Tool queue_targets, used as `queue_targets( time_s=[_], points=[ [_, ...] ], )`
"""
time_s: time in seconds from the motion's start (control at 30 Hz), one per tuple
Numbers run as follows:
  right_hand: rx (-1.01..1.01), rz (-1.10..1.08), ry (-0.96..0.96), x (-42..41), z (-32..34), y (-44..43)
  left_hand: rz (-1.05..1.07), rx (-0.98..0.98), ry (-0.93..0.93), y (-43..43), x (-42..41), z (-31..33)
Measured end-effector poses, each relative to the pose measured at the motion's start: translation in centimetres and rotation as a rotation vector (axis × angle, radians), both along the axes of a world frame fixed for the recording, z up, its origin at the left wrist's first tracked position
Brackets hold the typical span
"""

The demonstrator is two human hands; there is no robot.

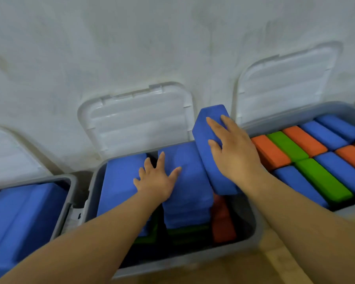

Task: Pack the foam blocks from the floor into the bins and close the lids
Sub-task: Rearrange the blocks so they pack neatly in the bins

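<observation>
The left hand (158,181) is lying flat with fingers spread, pressing on a stack of blue rectangular foam blocks (189,195) inside the middle grey plastic bin (93,187). The right hand (234,148) is resting with spread, nearly straight fingers on the broad face of a tilted blue foam block (203,158), which is leaning over the bin's right side above an orange foam block (221,222). The bin's white hinged lid (137,121) is standing open against the wall.
</observation>
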State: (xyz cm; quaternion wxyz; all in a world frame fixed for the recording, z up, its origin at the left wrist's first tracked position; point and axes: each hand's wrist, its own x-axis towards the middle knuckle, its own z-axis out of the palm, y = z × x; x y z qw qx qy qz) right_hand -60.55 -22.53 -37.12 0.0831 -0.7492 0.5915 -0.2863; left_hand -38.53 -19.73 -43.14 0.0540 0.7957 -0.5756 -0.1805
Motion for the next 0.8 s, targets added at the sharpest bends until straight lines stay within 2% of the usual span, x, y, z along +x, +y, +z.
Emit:
queue_targets(
  time_s=[0.1, 0.17, 0.3, 0.37, 0.43, 0.5, 0.57, 0.63, 0.7, 0.77, 0.8],
  points=[
    [-0.114, -0.038, -0.055, 0.0, 2.7, 0.4, -0.064, -0.227, 0.451, 0.4, -0.9, 3.1],
    [-0.181, -0.067, -0.204, 0.3, 4.2, 0.1, -0.136, -0.298, 0.61, 1.0, -1.5, 5.8],
    [0.018, -0.115, -0.798, 3.1, 4.3, -0.9, -0.202, -0.304, 0.629, 1.3, -1.0, 9.7],
    [0.139, -0.127, -0.938, 5.2, 3.0, -1.3, -0.163, -0.268, 0.593, 1.1, 0.3, 11.2],
    [0.272, -0.114, -1.073, 7.3, 1.3, -1.3, -0.143, -0.239, 0.435, 1.1, 2.1, 11.9],
    [0.384, -0.068, -1.128, 9.1, 0.0, -1.3, -0.121, -0.233, 0.279, 1.5, 3.9, 12.0],
    [0.474, 0.021, -1.088, 10.7, -0.8, -1.3, -0.076, -0.23, 0.154, 2.1, 5.8, 11.8],
    [0.55, 0.133, -0.919, 11.8, -1.6, -1.0, -0.041, -0.164, -0.021, 2.4, 7.6, 11.1],
    [0.542, 0.166, -0.525, 11.3, -3.2, -0.8, -0.01, -0.019, -0.1, 2.7, 9.0, 9.7],
    [0.468, 0.075, -0.088, 9.4, -5.5, -1.0, 0.003, 0.15, -0.081, 3.3, 9.4, 7.2],
    [0.486, 0.015, 0.041, 8.0, -6.6, -1.2, -0.013, 0.204, -0.113, 3.7, 9.1, 5.8]
  ],
)
